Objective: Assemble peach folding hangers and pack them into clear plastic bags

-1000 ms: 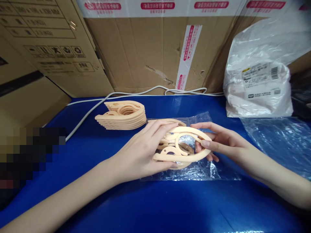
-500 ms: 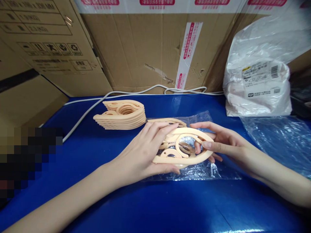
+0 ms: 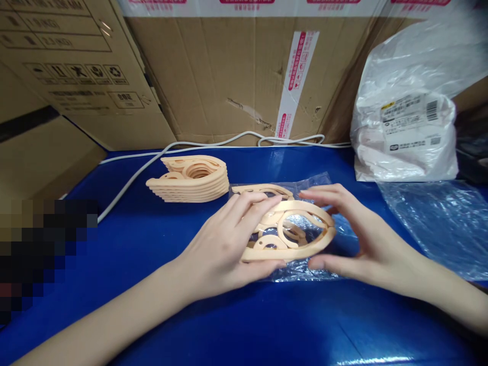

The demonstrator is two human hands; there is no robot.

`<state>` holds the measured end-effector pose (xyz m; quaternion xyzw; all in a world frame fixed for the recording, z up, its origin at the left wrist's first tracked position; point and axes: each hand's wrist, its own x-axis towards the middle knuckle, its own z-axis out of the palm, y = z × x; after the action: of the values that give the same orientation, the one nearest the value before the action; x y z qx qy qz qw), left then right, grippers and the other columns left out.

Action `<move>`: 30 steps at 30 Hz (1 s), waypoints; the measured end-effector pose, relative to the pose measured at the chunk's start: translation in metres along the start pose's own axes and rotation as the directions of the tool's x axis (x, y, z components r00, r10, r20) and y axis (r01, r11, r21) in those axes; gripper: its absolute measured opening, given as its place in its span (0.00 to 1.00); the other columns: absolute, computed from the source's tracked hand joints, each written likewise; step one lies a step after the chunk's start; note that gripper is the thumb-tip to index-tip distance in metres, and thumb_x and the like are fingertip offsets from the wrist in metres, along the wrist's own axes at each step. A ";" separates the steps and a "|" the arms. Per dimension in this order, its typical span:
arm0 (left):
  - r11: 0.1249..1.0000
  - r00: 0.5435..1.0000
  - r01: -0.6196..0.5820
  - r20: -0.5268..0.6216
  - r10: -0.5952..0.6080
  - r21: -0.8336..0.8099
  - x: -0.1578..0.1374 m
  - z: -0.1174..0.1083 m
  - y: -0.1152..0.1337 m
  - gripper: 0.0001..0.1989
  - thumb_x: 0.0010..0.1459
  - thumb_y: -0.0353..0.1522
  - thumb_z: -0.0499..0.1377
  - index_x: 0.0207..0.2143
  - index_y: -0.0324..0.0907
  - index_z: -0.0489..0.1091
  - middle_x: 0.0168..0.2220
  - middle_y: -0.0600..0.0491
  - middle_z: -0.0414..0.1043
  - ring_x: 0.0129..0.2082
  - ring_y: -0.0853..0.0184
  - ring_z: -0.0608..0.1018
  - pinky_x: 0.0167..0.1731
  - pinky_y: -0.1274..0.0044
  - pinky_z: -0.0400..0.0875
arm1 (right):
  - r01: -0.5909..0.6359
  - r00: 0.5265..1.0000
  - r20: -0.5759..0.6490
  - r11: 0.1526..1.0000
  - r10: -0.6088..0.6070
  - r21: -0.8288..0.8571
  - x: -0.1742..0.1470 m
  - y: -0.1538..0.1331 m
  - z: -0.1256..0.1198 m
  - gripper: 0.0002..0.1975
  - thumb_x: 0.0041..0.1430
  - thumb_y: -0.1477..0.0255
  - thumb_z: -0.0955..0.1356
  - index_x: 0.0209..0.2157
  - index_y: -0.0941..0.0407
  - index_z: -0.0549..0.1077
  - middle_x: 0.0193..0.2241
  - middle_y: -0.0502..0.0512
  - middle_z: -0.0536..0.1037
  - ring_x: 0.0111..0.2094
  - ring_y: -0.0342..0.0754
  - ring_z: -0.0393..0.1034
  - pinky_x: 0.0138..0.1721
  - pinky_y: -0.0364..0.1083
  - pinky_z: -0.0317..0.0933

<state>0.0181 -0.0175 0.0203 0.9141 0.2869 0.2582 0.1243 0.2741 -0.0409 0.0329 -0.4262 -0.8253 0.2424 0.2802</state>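
Observation:
A beige folding clothes hanger (image 3: pixel 314 249), folded into a leaf shape with a ring in its middle, lies over other beige hanger pieces and a clear plastic bag (image 3: pixel 301 274). My left hand (image 3: pixel 229 234) is closed around its left end, fingers over the upper edge and thumb along the lower edge. Around the right end, my right hand (image 3: pixel 366 234) is spread, fingertips by the upper edge and thumb by the lower edge; whether it touches is hard to tell. Another hanger (image 3: pixel 263 189) shows partly behind, in the bag.
A neat stack of folded beige hangers (image 3: pixel 190 185) stands at the left on the blue table (image 3: pixel 229 325). Behind run a white cable (image 3: pixel 168 148) and cardboard boxes (image 3: pixel 213 76). A white labelled plastic package (image 3: pixel 404 132) and clear plastic film (image 3: pixel 438 223) lie right.
My right hand has let go of the hanger's right tip and spread its fingers and thumb around that end. My left hand keeps its grip.

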 end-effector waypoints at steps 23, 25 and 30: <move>0.689 0.976 0.165 -0.019 -0.215 0.706 -0.006 0.000 -0.006 0.15 0.63 0.26 0.49 0.48 0.31 0.70 0.37 0.42 0.75 0.36 0.54 0.77 0.31 0.68 0.73 | -0.063 0.996 0.005 0.734 0.090 -0.677 -0.015 0.072 -0.081 0.28 0.56 0.54 0.66 0.56 0.46 0.63 0.49 0.60 0.77 0.49 0.66 0.68 0.47 0.63 0.52; 0.665 0.964 0.168 0.019 -0.264 0.728 -0.008 -0.001 -0.005 0.13 0.63 0.27 0.50 0.44 0.35 0.71 0.34 0.44 0.75 0.33 0.56 0.77 0.28 0.70 0.71 | -0.075 0.991 0.043 0.785 0.128 -0.614 -0.014 0.068 -0.074 0.28 0.55 0.55 0.67 0.56 0.45 0.63 0.50 0.59 0.77 0.50 0.66 0.67 0.48 0.64 0.50; 0.636 0.964 0.197 -0.030 -0.264 0.746 -0.009 -0.003 -0.005 0.12 0.65 0.30 0.49 0.43 0.36 0.71 0.32 0.45 0.75 0.31 0.59 0.77 0.27 0.71 0.69 | -0.092 0.970 0.146 0.852 0.194 -0.515 -0.004 0.050 -0.053 0.30 0.58 0.54 0.67 0.60 0.46 0.59 0.54 0.58 0.74 0.52 0.63 0.65 0.50 0.61 0.50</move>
<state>0.0083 -0.0183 0.0175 0.8504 0.4759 0.0633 -0.2153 0.3397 -0.0097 0.0387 -0.5195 -0.8488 0.0782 0.0589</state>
